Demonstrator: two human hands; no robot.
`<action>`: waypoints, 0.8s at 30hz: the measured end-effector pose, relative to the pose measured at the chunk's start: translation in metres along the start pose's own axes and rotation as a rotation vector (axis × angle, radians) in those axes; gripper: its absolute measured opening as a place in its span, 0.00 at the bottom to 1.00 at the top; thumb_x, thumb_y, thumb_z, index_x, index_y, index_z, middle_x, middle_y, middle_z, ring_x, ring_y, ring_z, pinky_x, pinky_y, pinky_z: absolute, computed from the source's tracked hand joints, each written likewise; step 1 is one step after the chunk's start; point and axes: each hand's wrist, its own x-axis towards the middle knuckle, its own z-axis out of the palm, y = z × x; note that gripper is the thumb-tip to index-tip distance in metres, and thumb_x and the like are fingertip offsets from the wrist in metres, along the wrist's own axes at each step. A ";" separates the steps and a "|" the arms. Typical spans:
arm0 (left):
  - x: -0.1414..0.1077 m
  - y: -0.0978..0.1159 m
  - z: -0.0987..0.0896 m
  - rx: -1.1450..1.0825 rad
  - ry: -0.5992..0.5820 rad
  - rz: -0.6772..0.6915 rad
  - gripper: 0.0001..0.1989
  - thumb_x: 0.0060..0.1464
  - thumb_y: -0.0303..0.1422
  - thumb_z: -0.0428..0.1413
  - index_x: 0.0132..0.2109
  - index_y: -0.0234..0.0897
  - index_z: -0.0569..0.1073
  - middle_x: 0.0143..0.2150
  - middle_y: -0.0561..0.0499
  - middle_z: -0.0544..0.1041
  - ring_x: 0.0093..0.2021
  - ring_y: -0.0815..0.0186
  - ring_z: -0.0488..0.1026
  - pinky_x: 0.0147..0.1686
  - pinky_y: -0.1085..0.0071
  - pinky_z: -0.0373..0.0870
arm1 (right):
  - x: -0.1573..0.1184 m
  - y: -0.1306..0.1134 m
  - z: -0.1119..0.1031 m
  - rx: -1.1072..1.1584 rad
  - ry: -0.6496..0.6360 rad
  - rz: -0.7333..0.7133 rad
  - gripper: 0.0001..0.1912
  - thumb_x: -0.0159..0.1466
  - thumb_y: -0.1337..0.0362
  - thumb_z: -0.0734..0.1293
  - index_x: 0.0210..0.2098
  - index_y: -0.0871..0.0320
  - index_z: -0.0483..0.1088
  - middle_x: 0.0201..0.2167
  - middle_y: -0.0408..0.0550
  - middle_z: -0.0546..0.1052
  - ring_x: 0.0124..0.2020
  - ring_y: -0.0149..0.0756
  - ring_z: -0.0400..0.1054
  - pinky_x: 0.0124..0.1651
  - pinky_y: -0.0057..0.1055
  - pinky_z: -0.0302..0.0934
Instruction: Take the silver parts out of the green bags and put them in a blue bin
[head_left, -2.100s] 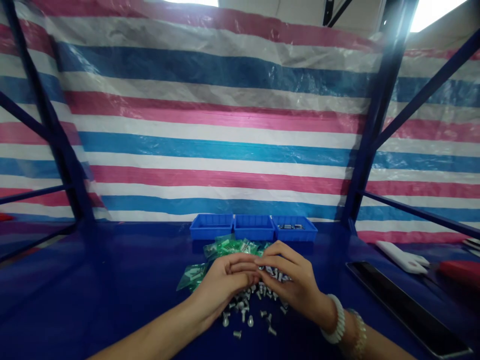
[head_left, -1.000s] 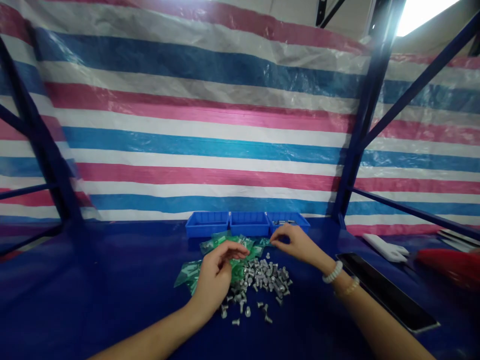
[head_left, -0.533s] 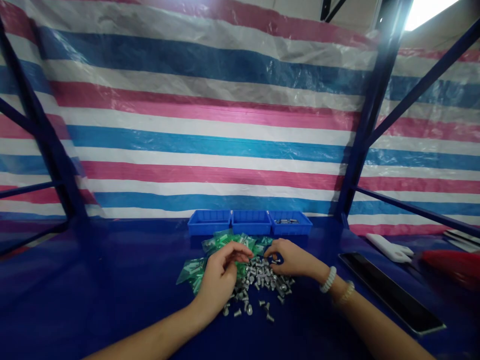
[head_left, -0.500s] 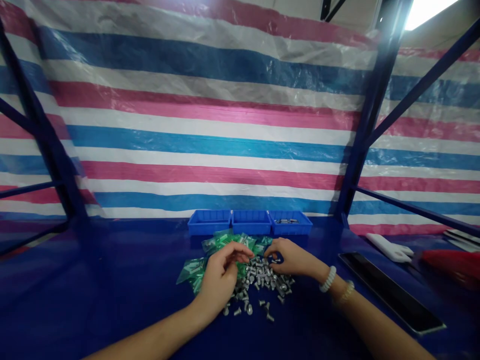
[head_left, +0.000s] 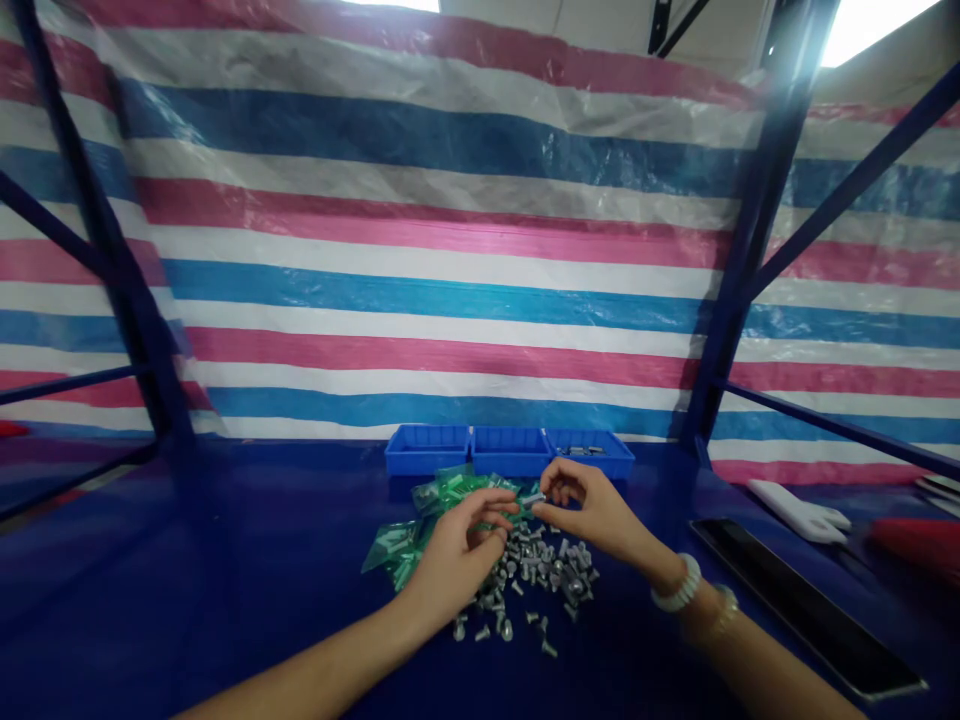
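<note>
My right hand [head_left: 589, 505] pinches a small silver metal rod [head_left: 532, 499] between thumb and fingers, above the far edge of a pile of silver screws [head_left: 555, 570]. My left hand [head_left: 461, 545] is open and loosely curved over the pile's left side, its fingertips close to the rod's left end. I cannot tell whether they touch it. Under and behind the left hand lie green-looking plastic bags [head_left: 397, 545] with small parts inside. Part of the pile is hidden by the left hand.
Three joined blue bins [head_left: 510, 463] stand behind the bags; the right one has small metal parts in it. To the right lie a black flat device [head_left: 802, 605], a white object [head_left: 799, 510] and something red [head_left: 915, 550]. Blue rack posts [head_left: 724, 330] flank the blue tabletop [head_left: 285, 560].
My right hand has risen slightly from the screws, and a small metal rod now shows in its fingers. My left hand has shifted a little to the right. The camera view has moved slightly.
</note>
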 end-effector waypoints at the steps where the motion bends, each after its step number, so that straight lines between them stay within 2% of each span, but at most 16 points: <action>1: 0.000 0.000 0.000 -0.017 -0.029 -0.032 0.18 0.47 0.23 0.51 0.48 0.34 0.71 0.46 0.42 0.76 0.42 0.61 0.73 0.43 0.62 0.70 | -0.002 -0.006 0.002 0.005 0.032 -0.038 0.06 0.55 0.67 0.67 0.31 0.58 0.66 0.23 0.39 0.67 0.25 0.29 0.60 0.28 0.26 0.56; 5: -0.004 0.003 0.004 -0.132 -0.136 -0.144 0.24 0.42 0.19 0.51 0.49 0.34 0.72 0.46 0.44 0.77 0.44 0.61 0.73 0.45 0.64 0.68 | -0.011 -0.023 0.010 -0.066 0.099 -0.206 0.09 0.53 0.73 0.65 0.32 0.57 0.65 0.26 0.40 0.67 0.28 0.31 0.60 0.31 0.27 0.56; 9: -0.007 0.006 0.009 -0.350 -0.234 -0.241 0.24 0.36 0.17 0.51 0.43 0.34 0.75 0.39 0.48 0.79 0.42 0.62 0.74 0.43 0.66 0.68 | -0.018 -0.032 0.018 -0.112 0.028 -0.350 0.08 0.56 0.73 0.65 0.34 0.56 0.66 0.29 0.43 0.68 0.32 0.34 0.63 0.35 0.31 0.58; 11: -0.007 0.007 0.009 -0.461 -0.217 -0.299 0.26 0.33 0.16 0.50 0.42 0.34 0.75 0.38 0.48 0.78 0.41 0.62 0.74 0.43 0.67 0.69 | -0.019 -0.033 0.020 -0.146 0.019 -0.400 0.07 0.57 0.71 0.65 0.35 0.55 0.67 0.28 0.44 0.69 0.32 0.36 0.63 0.36 0.33 0.58; 14: -0.004 0.006 0.005 -0.545 -0.119 -0.338 0.27 0.31 0.16 0.49 0.42 0.34 0.75 0.41 0.46 0.78 0.42 0.63 0.74 0.46 0.66 0.68 | -0.019 -0.033 0.019 -0.147 0.074 -0.411 0.07 0.58 0.71 0.64 0.36 0.55 0.67 0.28 0.44 0.70 0.32 0.36 0.63 0.37 0.34 0.59; 16: -0.003 0.005 0.002 -0.523 -0.046 -0.281 0.28 0.31 0.16 0.49 0.43 0.34 0.75 0.42 0.45 0.77 0.42 0.63 0.73 0.48 0.65 0.68 | -0.018 -0.031 0.018 -0.108 0.131 -0.378 0.07 0.57 0.71 0.64 0.36 0.55 0.67 0.28 0.45 0.71 0.32 0.36 0.64 0.36 0.33 0.60; 20: -0.004 0.008 -0.001 -0.350 0.041 -0.039 0.26 0.37 0.18 0.50 0.47 0.36 0.72 0.45 0.45 0.76 0.47 0.59 0.72 0.50 0.61 0.67 | -0.014 -0.025 0.016 0.002 0.220 -0.236 0.05 0.56 0.69 0.65 0.33 0.55 0.67 0.29 0.45 0.73 0.31 0.35 0.66 0.34 0.31 0.62; 24: -0.008 0.019 -0.001 -0.110 0.012 0.147 0.23 0.42 0.20 0.49 0.47 0.38 0.72 0.47 0.45 0.76 0.47 0.59 0.72 0.48 0.61 0.67 | -0.011 -0.020 0.021 0.324 0.139 -0.053 0.06 0.55 0.66 0.68 0.32 0.56 0.66 0.31 0.45 0.76 0.35 0.36 0.71 0.37 0.31 0.65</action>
